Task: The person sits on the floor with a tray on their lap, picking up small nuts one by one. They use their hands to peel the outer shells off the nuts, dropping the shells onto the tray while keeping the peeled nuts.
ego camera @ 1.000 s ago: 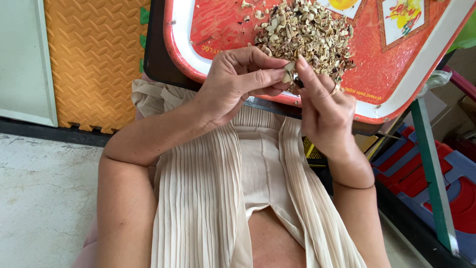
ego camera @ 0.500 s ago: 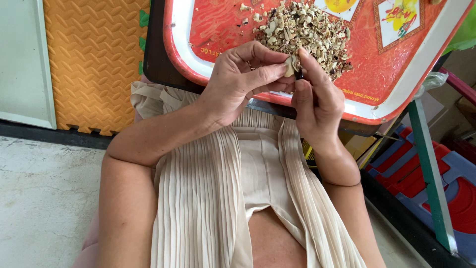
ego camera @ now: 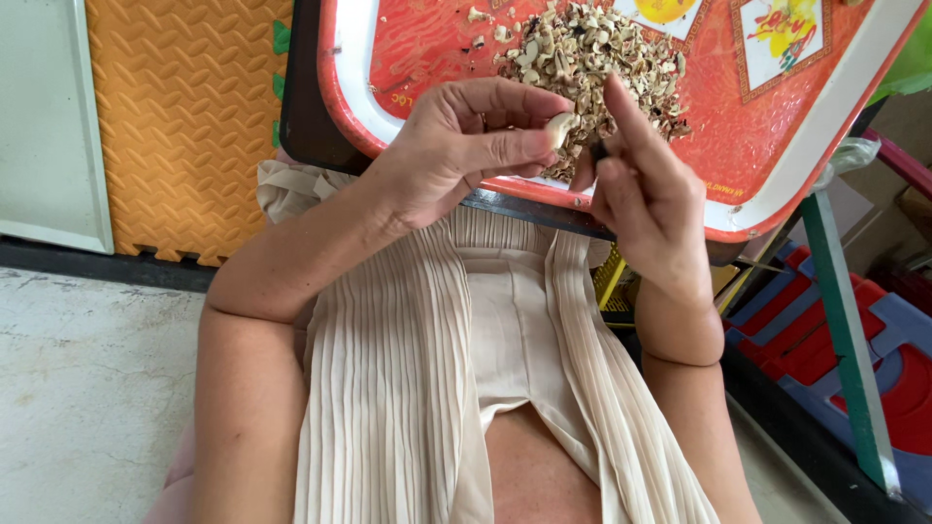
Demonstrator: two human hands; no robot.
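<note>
My left hand (ego camera: 466, 146) pinches a small pale nut kernel (ego camera: 558, 128) between thumb and fingers, just above the near rim of a red tray (ego camera: 777, 184). My right hand (ego camera: 646, 194) is beside it, fingers drawn together with the forefinger raised, holding a small dark bit at the fingertips; what that bit is I cannot tell. Behind both hands a heap of pale broken shells and kernels (ego camera: 592, 53) lies on the tray. A few loose pieces (ego camera: 478, 16) sit apart to the left of the heap.
The tray rests on a dark table edge (ego camera: 301, 107) over my lap in a pleated beige garment (ego camera: 408, 388). An orange foam mat (ego camera: 184, 116) lies at the left, a green metal leg (ego camera: 845, 330) and red and blue plastic stools (ego camera: 893, 369) at the right.
Both hands have drawn slightly apart at the tray's rim. The pale kernel now shows plainly in my left fingers, and my right forefinger has lifted.
</note>
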